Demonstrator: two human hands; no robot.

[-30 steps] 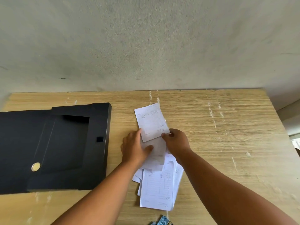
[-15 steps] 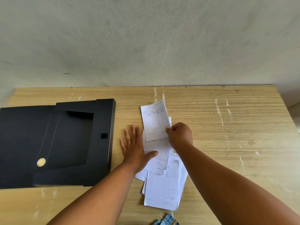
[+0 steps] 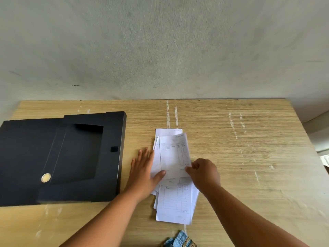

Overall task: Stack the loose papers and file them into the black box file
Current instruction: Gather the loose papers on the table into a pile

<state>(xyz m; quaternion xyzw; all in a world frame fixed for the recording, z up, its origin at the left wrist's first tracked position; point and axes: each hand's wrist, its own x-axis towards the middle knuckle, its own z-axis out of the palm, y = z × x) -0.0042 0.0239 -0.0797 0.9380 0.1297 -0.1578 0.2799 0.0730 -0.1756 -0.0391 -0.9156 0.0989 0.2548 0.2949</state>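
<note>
Cloth (image 3: 179, 240), blue patterned, at the near edge. Beyond it, papers (image 3: 175, 202): white sheets with faint ruled tables and handwriting, loosely overlapped in a ragged pile on the wood-grain counter (image 3: 249, 157), edges uneven. Left hand (image 3: 144, 172) flat and unclenched, fingers spread, thumb resting on the pile's left edge. Right hand (image 3: 203, 171) pinches the lower corner of the top sheet (image 3: 173, 155). Left of the pile, apart from it, black box file (image 3: 58, 157), lying open, round brass snap on its flap. Grey wall (image 3: 160, 47) behind.
</note>
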